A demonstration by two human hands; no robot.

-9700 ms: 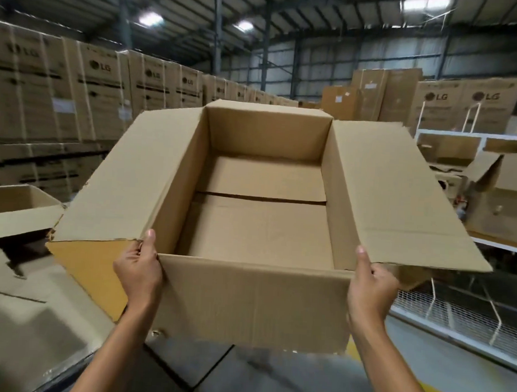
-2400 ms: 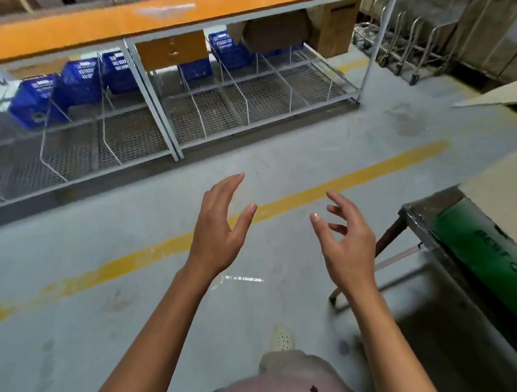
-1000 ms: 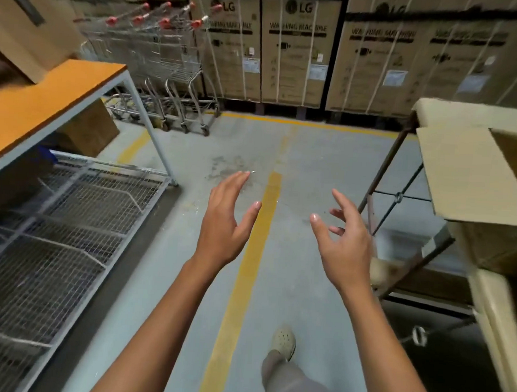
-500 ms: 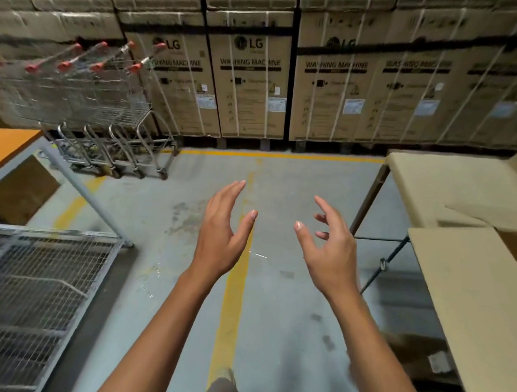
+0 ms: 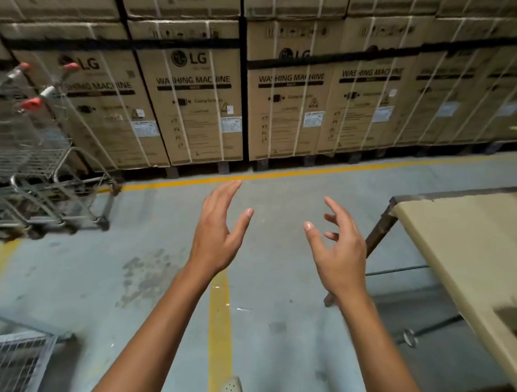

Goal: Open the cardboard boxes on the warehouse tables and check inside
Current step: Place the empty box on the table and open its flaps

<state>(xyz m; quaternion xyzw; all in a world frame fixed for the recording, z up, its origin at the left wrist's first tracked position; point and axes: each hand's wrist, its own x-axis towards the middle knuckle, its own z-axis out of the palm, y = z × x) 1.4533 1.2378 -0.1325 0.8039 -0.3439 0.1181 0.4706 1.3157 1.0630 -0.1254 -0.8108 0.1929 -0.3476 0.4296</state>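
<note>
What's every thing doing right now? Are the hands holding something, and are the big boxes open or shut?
left hand: open, holding nothing.
right hand: open, fingers spread, holding nothing.
washing machine boxes: shut, strapped, stacked.
trolleys: parked, pushed into each other.
cardboard on the table: lying flat.

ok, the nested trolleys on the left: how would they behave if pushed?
The trolleys would probably roll readily: they stand on small castors on smooth floor. Nested together, they would likely move as one heavy row. The metal wire frames look stiff, unlikely to flex.
</note>
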